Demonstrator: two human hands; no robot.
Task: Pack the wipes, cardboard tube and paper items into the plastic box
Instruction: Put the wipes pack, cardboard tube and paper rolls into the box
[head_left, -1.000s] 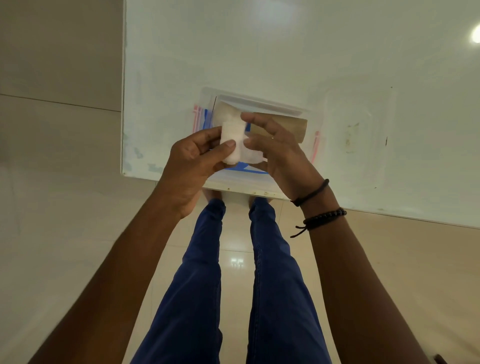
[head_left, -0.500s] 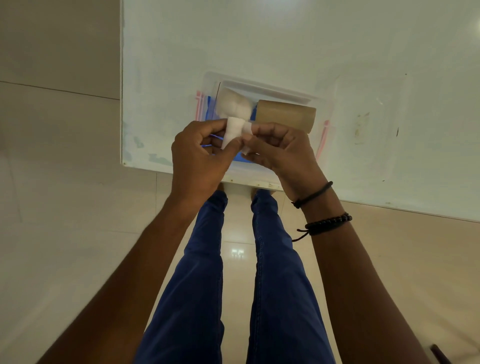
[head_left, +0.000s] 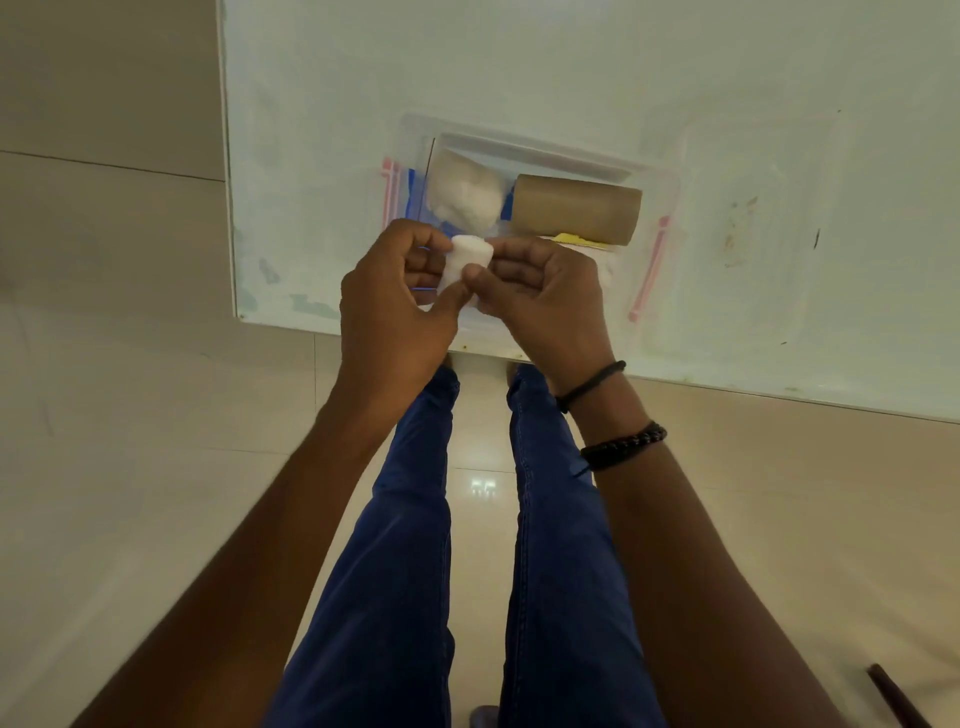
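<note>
A clear plastic box (head_left: 667, 187) with pink latches sits on the white table near its front edge. Inside it lie a brown cardboard tube (head_left: 574, 214), a crumpled white wad of paper (head_left: 466, 198) to its left, and something yellow (head_left: 571, 239) under the tube. My left hand (head_left: 392, 317) and my right hand (head_left: 545, 301) are together just above the box's near side. Both pinch a small folded white wipe (head_left: 464, 261) between thumbs and fingers. Blue packaging (head_left: 415, 195) shows at the box's left, mostly hidden.
The white table (head_left: 519, 67) ends at a front edge just below my hands and at a left edge. Below it are the tiled floor, my legs in blue trousers, and a dark stick (head_left: 893, 699) at the bottom right.
My hands have folded the white wipe smaller and drawn slightly nearer me. The paper wad and the whole tube now show behind them.
</note>
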